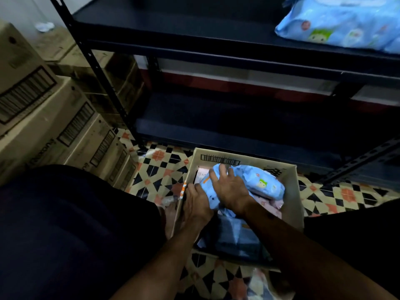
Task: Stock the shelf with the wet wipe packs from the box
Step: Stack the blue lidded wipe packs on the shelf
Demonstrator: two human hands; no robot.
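An open cardboard box [292,191] sits on the patterned floor in front of a dark metal shelf [194,42]. Inside it lies a blue wet wipe pack [257,184] on top of other blue and pink packs. My right hand [229,191] presses on the pack's top with fingers spread. My left hand [195,204] grips the pack's left end at the box's left wall. Another blue wet wipe pack [342,22] rests on the upper shelf board at the far right.
Stacked cardboard boxes [43,118] fill the left side beside the shelf's upright post [97,68]. A lower shelf board [238,126] is dark and bare just behind the box. My dark-clothed knees flank the box at both sides.
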